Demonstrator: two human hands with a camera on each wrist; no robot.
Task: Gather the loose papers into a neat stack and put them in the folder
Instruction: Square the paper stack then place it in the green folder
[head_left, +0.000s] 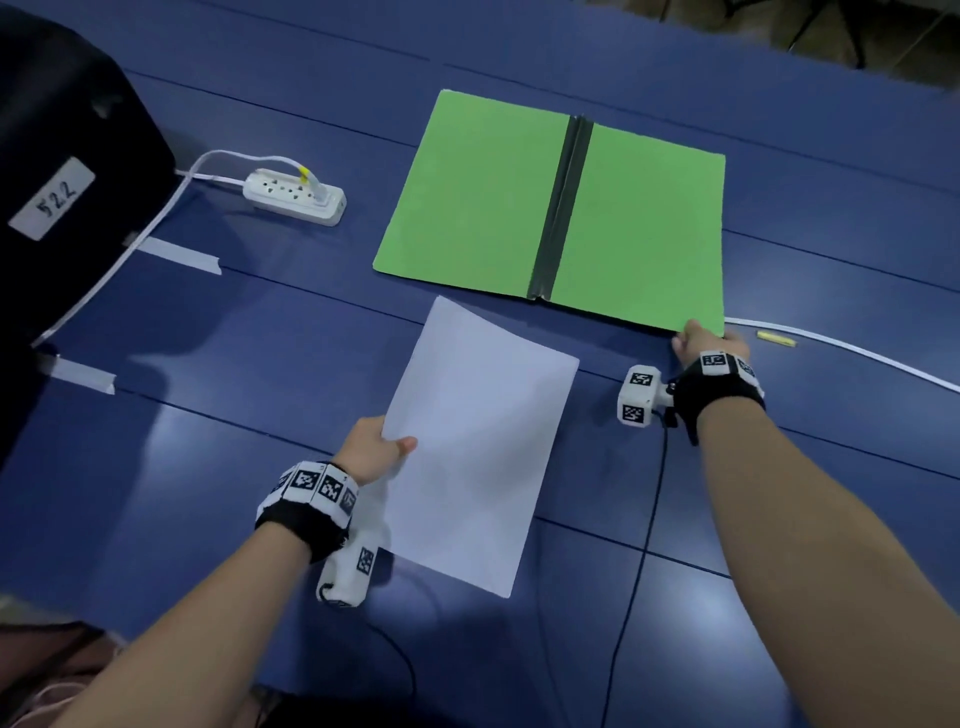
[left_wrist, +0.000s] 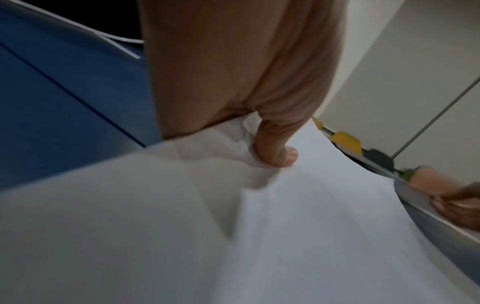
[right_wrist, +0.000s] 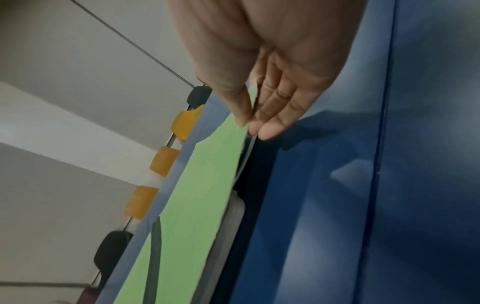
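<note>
Head view: left hand (head_left: 371, 449) pinching the papers (head_left: 478, 441), right hand (head_left: 701, 340) pinching the open folder's (head_left: 550, 202) near corner, so probably next sliding the stack in squarely.

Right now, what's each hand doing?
Left hand: closed, pinching the edge of the paper stack.
Right hand: closed, pinching the near right corner of the green folder.

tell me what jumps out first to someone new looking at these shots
The bright green folder lies open on the blue table, its near right corner pinched by the right hand. Nearer the person, the left hand grips white papers by their left edge.
</note>
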